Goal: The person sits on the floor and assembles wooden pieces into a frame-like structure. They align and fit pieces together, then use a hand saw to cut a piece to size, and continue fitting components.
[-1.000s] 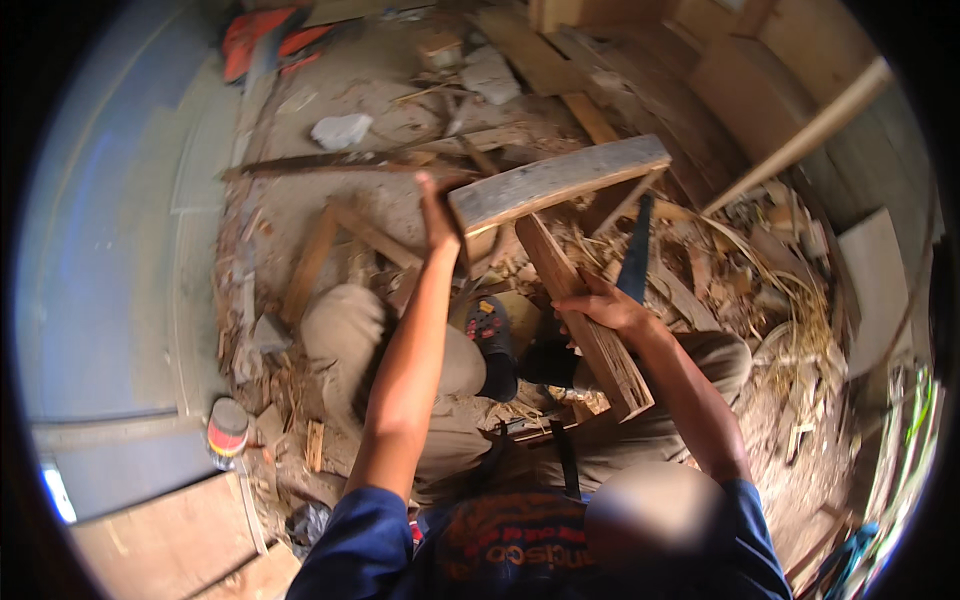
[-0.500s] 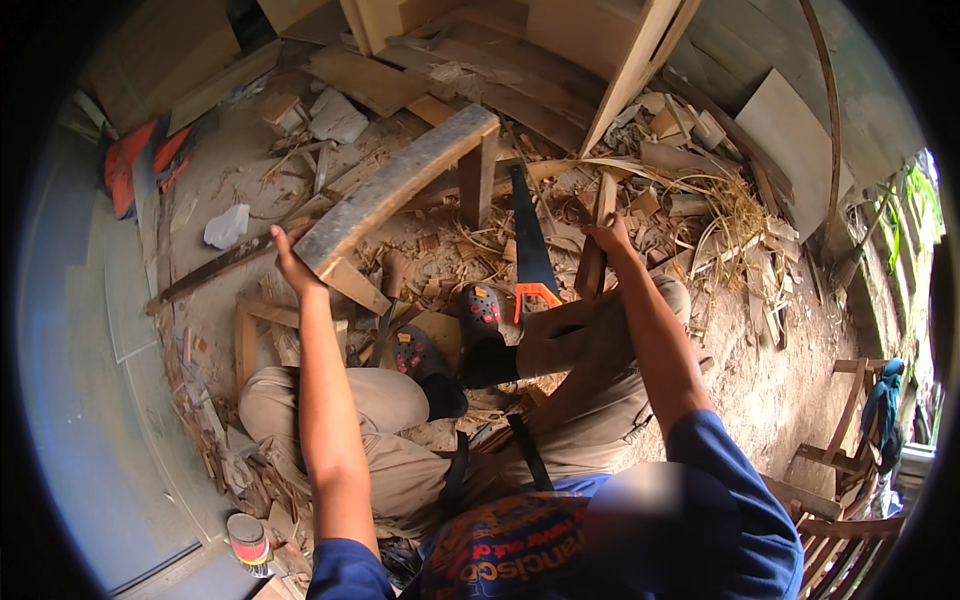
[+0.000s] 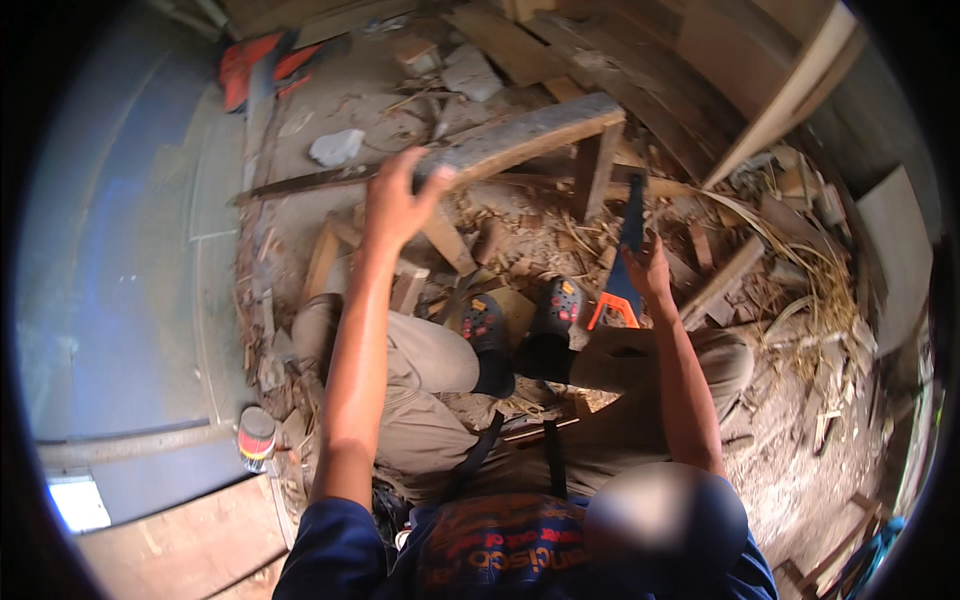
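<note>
The left hand (image 3: 398, 200) reaches forward with fingers spread wide, its fingertips touching the near end of a weathered plank (image 3: 530, 135) that runs away up and to the right of it. The right hand (image 3: 648, 272) is closed around the orange handle of a handsaw (image 3: 622, 270), whose dark blade points away from the hand; the grip itself is partly hidden. Below the left forearm, near the elbow, stands a small round tin (image 3: 256, 437) with red, yellow and black bands.
</note>
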### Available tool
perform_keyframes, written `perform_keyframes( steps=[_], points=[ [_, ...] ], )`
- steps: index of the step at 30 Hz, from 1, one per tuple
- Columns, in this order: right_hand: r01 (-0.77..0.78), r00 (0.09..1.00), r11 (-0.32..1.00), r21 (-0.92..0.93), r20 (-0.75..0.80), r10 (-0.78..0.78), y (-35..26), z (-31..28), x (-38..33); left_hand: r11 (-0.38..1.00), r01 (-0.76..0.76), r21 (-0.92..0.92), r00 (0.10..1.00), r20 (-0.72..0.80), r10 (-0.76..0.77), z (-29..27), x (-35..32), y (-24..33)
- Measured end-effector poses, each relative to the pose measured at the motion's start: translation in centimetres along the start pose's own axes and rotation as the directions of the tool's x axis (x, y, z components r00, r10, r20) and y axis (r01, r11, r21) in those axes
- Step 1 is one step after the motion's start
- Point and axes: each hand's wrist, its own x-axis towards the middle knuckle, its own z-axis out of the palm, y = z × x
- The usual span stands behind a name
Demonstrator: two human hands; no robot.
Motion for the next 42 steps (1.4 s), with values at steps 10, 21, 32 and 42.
perform_keyframes(
  steps=[10,21,32,42],
  points=[
    [0.210,0.959,0.954,-0.215,0.235,-0.158,8.0,1.8,0.6,0.981,0.105,0.162,0.863,0.476,-0.171,0.6,-0.6,5.1],
    [0.165,0.879,0.937,-0.306,0.477,0.001,7.3,1.4,-0.3,0.863,0.500,0.073,0.862,0.054,-0.504,-13.4,-6.1,-3.0],
    [0.274,0.849,0.900,-0.339,0.524,-0.061,2.4,3.1,-1.0,-0.024,0.411,-0.911,0.328,0.172,-0.929,-11.9,-23.6,-21.2],
    [0.485,0.782,0.740,-0.465,0.610,-0.129,6.3,0.1,-2.2,-0.282,-0.097,-0.955,0.397,0.223,-0.890,4.1,-34.3,-24.9]
  ],
)
